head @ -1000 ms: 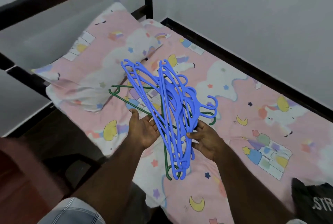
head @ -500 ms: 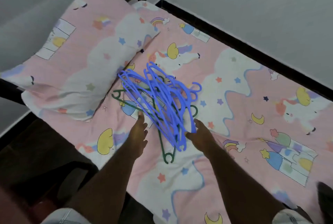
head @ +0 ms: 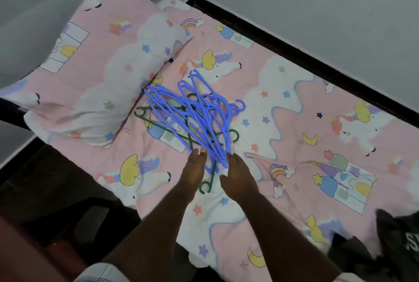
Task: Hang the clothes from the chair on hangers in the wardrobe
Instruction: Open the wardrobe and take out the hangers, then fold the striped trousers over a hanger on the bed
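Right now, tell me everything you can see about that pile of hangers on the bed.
The pile of hangers is a loose tangle of thin plastic ones, mostly blue with a few dark green underneath. It lies flat on the pink unicorn-print bedsheet, just beside the pillow, hooks pointing various ways. One green hook sticks out toward the person. The left hand and right hand rest with straight fingers at its near end, fingertips touching the hangers.

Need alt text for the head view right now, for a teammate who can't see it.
A tangled pile of blue hangers and green hangers lies on a pink unicorn-print bed sheet beside a matching pillow. The left hand and right hand, fingers straight, reach its near edge.
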A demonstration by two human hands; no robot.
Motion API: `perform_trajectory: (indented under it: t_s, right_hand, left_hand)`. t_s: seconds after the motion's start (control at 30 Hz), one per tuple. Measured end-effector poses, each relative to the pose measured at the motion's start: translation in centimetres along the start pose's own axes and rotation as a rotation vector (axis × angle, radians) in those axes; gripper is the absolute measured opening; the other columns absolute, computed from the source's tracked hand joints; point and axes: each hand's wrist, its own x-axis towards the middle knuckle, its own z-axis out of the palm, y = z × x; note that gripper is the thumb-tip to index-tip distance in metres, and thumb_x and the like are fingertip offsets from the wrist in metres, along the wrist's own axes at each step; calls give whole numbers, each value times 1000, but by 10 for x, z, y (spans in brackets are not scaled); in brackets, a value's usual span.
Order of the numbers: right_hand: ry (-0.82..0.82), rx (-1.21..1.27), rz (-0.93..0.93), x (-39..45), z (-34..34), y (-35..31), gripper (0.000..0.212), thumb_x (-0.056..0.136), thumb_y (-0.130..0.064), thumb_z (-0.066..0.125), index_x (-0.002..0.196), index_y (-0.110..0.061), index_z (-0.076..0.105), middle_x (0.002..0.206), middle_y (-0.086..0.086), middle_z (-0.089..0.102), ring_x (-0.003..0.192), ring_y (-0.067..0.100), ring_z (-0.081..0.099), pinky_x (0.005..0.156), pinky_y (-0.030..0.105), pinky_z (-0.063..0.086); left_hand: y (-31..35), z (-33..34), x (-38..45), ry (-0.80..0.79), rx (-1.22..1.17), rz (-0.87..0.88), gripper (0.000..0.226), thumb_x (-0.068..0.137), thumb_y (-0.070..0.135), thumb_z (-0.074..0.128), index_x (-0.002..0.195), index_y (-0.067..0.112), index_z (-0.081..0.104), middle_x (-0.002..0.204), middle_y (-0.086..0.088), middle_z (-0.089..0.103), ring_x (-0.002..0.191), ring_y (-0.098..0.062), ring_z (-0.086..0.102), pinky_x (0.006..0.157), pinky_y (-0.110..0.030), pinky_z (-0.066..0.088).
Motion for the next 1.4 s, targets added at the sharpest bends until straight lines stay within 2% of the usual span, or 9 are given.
perform_trajectory:
  t_s: [0.2,0.37,0.57,0.73,0.97,1.17,1.27,1.33,1.4]
  right_hand:
    - [100,-189,-49,-30,-16,12,75,90,-22,55,157,-16,20,165,11,15,153,30,11,119,45,26]
    - [123,-207,-29,-60,-35,47,76,90,-26,57,156,-17,21,165,9,17,152,30,13,119,48,27]
    - [115,-140,35,-110,-52,126,76,93,-32,57,157,-18,18,165,8,16,153,29,12,120,48,26]
    - [137,-79,124,-165,-71,222,78,94,-34,60,158,-19,17,166,6,12,153,28,10,120,47,25]
    - [247,33,331,-246,-103,382,72,92,-27,52,157,-19,22,165,7,20,152,27,17,121,45,23]
    - [284,164,482,-294,-114,480,74,91,-25,55,157,-18,21,164,8,18,151,27,16,122,42,20]
    - [295,251,512,-305,-112,507,73,93,-24,55,157,-17,21,165,8,17,152,27,15,122,42,22]
    - [314,296,517,-310,-111,516,72,93,-23,55,156,-16,22,164,9,20,152,26,16,122,43,23]
    - [371,337,513,-313,-111,523,69,93,-22,55,155,-14,26,162,9,26,150,26,21,121,42,26]
  left_hand:
    - [4,34,-32,30,84,53,51,108,42,36,150,14,39,139,7,41,121,-7,38,99,-26,29]
    - [-1,81,-62,-1,142,75,50,107,44,39,150,19,38,135,15,39,124,-6,38,103,-27,29]
    - [-26,154,-101,-14,287,59,64,103,50,43,157,19,28,162,-1,30,147,-20,32,120,-37,24]
    - [-50,248,-144,-71,397,52,70,100,54,45,157,18,28,162,2,28,146,-23,33,110,-29,33]
    - [-93,408,-197,-292,546,45,61,104,44,47,157,20,27,163,-2,29,145,-26,35,109,-34,32]
    - [-132,497,-228,-407,703,-11,26,103,29,51,124,15,48,114,-2,59,111,-24,50,94,-30,37]
    - [-147,520,-237,-471,784,-20,56,103,39,50,151,11,36,150,-6,45,134,-28,46,113,-39,36]
    - [-152,531,-244,-495,787,-28,63,104,38,50,157,12,27,157,-6,37,139,-25,41,109,-36,35]
    - [-156,541,-246,-531,762,-13,56,105,33,50,153,11,32,148,-3,46,122,-16,47,97,-30,40]
